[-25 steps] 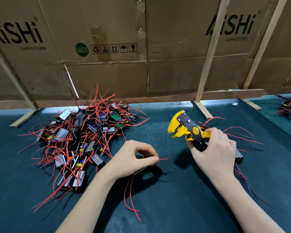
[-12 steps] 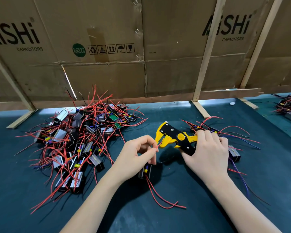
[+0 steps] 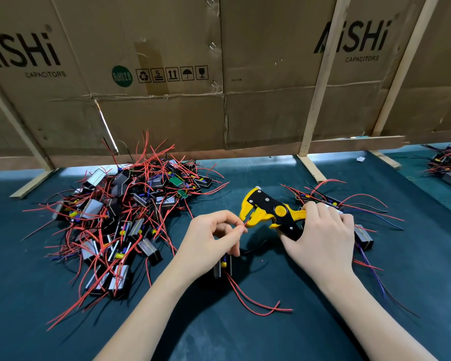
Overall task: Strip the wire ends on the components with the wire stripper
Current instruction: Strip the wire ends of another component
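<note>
Wire stripper (image 3: 272, 213): yellow and black, gripped in right hand (image 3: 320, 237) above counter (image 3: 323, 321) centre, its mouth at a red wire end (image 3: 246, 222) pinched by left hand (image 3: 211, 239). Component (image 3: 223, 265): hung under left hand. Component pile (image 3: 120, 220): heaped toward counter's back-left corner

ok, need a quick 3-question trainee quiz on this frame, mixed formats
1. True or false: the right hand grips the stripper.
2. The left hand pinches: A) a black wire B) a red wire C) a circuit board.
3. Fill in: the big pile lies to the person's ____.

Key: 1 true; 2 B; 3 left.
</note>
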A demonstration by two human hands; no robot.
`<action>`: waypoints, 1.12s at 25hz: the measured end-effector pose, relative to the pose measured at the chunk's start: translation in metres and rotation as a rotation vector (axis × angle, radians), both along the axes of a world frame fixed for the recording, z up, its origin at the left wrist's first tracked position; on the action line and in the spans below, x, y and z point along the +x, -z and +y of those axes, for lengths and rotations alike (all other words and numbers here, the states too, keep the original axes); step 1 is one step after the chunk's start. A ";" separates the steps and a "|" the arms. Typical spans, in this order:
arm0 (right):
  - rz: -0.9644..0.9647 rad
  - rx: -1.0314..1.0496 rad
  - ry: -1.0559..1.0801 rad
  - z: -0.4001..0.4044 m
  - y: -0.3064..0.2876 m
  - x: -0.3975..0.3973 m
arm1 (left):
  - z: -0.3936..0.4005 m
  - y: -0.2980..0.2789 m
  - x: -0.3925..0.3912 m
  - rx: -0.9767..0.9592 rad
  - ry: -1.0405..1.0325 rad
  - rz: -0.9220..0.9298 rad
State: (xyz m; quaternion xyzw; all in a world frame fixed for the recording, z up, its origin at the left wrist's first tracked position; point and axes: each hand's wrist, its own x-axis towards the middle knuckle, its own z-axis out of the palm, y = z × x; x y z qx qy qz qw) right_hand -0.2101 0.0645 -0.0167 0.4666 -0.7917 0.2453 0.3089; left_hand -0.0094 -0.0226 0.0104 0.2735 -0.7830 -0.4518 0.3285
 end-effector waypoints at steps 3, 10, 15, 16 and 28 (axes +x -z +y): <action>-0.009 0.001 -0.006 0.001 -0.001 0.000 | -0.001 0.001 0.000 0.026 0.027 0.039; -0.007 -0.003 -0.024 0.001 -0.004 -0.002 | -0.004 0.011 -0.005 0.114 0.061 0.097; -0.003 0.000 -0.023 0.001 -0.003 -0.003 | -0.004 0.011 -0.006 0.150 0.084 0.138; -0.001 0.000 -0.020 0.000 -0.003 -0.003 | -0.004 0.011 -0.006 0.153 0.086 0.140; 0.005 0.023 0.001 -0.001 0.001 -0.004 | -0.002 0.011 -0.006 0.132 0.050 0.108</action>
